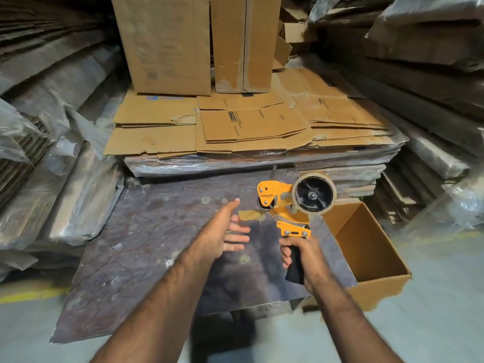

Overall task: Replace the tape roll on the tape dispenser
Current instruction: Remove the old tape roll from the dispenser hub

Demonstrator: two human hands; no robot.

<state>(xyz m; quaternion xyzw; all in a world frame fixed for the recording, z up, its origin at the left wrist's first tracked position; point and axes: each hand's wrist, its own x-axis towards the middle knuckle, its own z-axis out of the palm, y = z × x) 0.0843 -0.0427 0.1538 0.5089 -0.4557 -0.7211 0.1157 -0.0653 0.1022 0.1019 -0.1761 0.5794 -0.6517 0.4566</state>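
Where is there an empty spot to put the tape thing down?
The dark wrapped slab is bare left of the left hand, up to the plastic-wrapped bundles. The open box at its right looks empty too. It is crowded behind, where flattened cartons pile up. The right hand holds the tape dispenser.

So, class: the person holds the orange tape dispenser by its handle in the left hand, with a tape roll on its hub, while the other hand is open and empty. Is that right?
One detail is wrong. The head view shows the right hand gripping the tape dispenser by its handle. The tape roll sits on the hub, and the open, empty hand is the left hand.
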